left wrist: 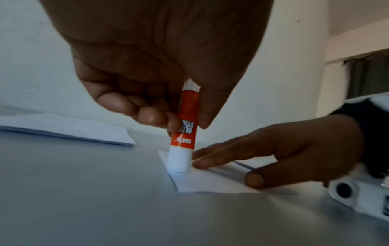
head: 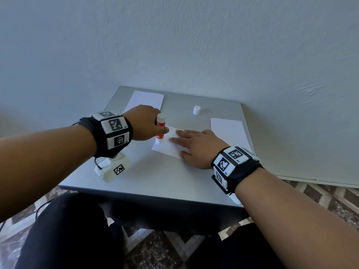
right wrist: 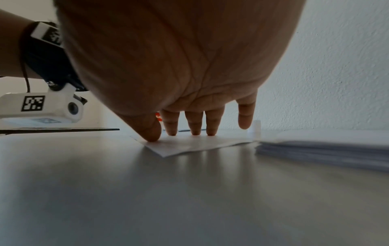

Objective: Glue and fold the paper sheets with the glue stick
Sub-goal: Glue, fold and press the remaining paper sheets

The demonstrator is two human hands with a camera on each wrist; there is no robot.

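Note:
A red and white glue stick (head: 160, 129) stands upright, tip down, on the left edge of a small white paper sheet (head: 166, 147) in the middle of the grey table (head: 155, 177). My left hand (head: 149, 123) grips the glue stick (left wrist: 185, 129) between thumb and fingers. My right hand (head: 196, 144) lies flat on the sheet with straight fingers (right wrist: 194, 126) and thumb pressing the sheet (right wrist: 189, 144) down. The glue stick's white cap (head: 196, 110) stands alone further back.
A stack of white sheets (head: 144, 101) lies at the table's back left, another stack (head: 229, 131) at the right (right wrist: 326, 153). The wall rises directly behind the table. My knees are below the table's front edge, over a patterned floor.

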